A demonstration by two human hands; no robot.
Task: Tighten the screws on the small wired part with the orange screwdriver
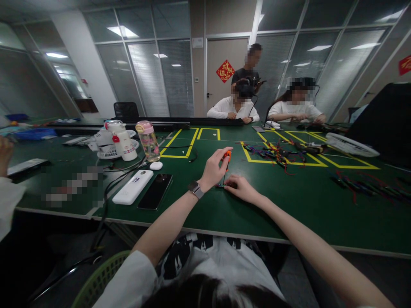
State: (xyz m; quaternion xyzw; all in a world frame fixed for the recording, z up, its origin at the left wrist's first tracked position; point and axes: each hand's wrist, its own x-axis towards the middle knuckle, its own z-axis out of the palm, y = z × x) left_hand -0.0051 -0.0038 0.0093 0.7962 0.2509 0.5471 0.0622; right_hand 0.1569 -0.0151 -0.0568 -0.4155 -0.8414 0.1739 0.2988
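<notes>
My left hand (214, 168), with a watch on its wrist, is closed round an orange-handled screwdriver (227, 156) held upright, tip down. My right hand (239, 187) rests on the green table (289, 205), fingers pinched on a small dark part (221, 185) right under the screwdriver's tip. The part is too small to make out. Both forearms reach forward from the near table edge.
A white power bank (132, 187) and black phone (155, 191) lie to the left. Two bottles (148, 140) and a white fan stand further back. Coloured wire bundles (276, 153) lie inside yellow tape boxes. Other people sit at the far side; a green basket (99, 278) is near my left elbow.
</notes>
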